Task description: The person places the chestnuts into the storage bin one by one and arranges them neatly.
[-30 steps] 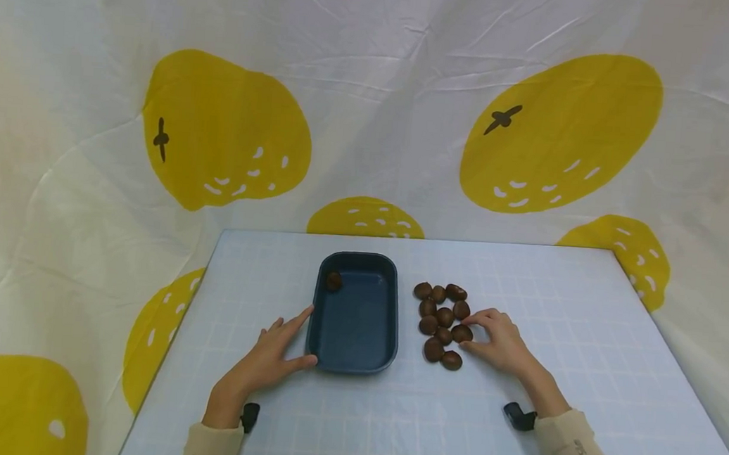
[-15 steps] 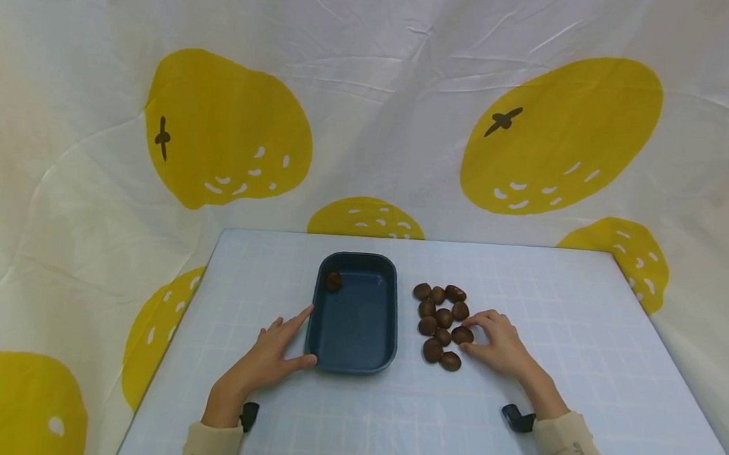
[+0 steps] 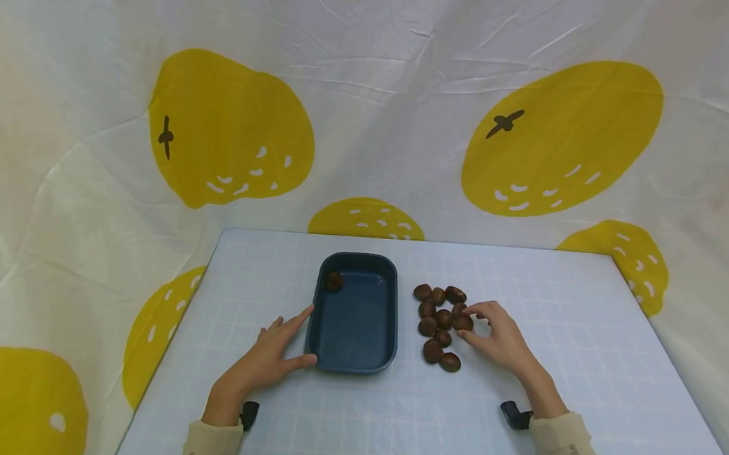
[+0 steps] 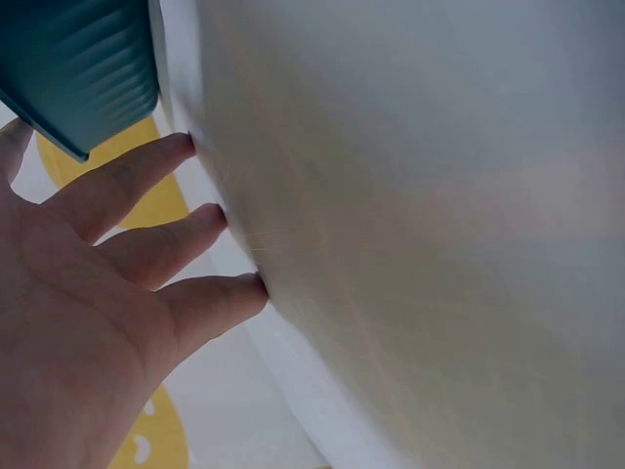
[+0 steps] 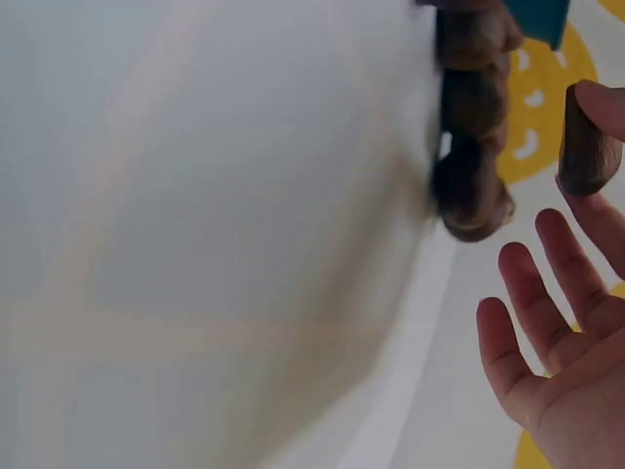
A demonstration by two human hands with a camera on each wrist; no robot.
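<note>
In the head view my right hand (image 3: 498, 337) pinches a brown chestnut (image 3: 462, 322) between thumb and forefinger. The right wrist view shows that chestnut (image 5: 588, 147) raised off the table, its other fingers spread loosely. Just left of it lies a cluster of several more chestnuts (image 3: 427, 326) on the table. My left hand (image 3: 271, 357) is spread beside a dark blue rectangular tray (image 3: 310, 336), thumb and forefinger touching its left side. Its other fingertips rest on the table in the left wrist view. One chestnut (image 3: 334, 282) sits in the tray's far left corner.
A pale checked cloth covers the table (image 3: 363, 425). Behind it hangs a white curtain (image 3: 396, 138) with yellow fruit shapes. Small black devices (image 3: 515, 415) are strapped at both wrists.
My right hand has lifted a chestnut from the right side of the cluster and moved it slightly away from me. My left hand and the tray have stayed put.
</note>
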